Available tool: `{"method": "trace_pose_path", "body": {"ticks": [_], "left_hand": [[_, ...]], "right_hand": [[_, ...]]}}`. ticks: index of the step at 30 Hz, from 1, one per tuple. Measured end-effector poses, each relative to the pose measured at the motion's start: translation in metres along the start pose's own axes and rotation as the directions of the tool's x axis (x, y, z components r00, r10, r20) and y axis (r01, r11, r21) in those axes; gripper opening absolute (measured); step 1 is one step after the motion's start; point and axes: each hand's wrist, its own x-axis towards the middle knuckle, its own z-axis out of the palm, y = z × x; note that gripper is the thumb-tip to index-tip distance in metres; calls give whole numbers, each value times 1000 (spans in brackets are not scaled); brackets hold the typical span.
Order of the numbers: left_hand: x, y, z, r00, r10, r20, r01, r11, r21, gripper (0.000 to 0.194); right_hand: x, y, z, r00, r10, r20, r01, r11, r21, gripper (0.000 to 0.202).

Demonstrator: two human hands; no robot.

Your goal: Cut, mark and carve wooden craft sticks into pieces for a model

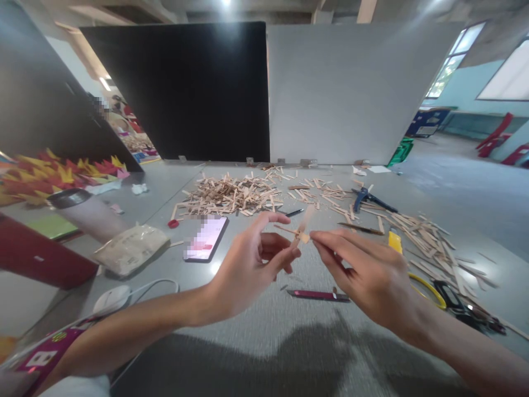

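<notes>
Between thumb and fingers, my left hand (252, 256) holds a small construction of thin wooden pieces (298, 234), above the middle of the table. Its upper piece is blurred. My right hand (363, 264) is closed, its fingertips pinched together at the construction's right side; whatever they grip is too small to make out. Below the hands lies a dark red craft knife (318, 295). A black pen (295, 212) rests just behind them.
A heap of wooden strips (231, 194) lies at the back, more strips (433, 242) at the right. A phone (206, 238), plastic packet (131, 248) and tumbler (88, 212) are left. Blue cutters (362, 198), a yellow tape ring (430, 289) and upright panels (351, 94) stand or lie around.
</notes>
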Motion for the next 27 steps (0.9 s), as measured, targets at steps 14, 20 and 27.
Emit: {"method": "trace_pose_path", "body": {"ticks": [14, 20, 27], "left_hand": [[1, -5, 1, 999, 43, 18, -44, 999, 25, 31], [2, -5, 0, 998, 64, -9, -63, 994, 90, 26], [3, -3, 0, 997, 71, -14, -68, 989, 135, 25]], "right_hand": [[0, 6, 1, 996, -84, 28, 87, 991, -101, 18], [3, 7, 1, 998, -69, 9, 70, 990, -123, 17], [4, 10, 3, 998, -57, 14, 59, 991, -122, 15]]}}
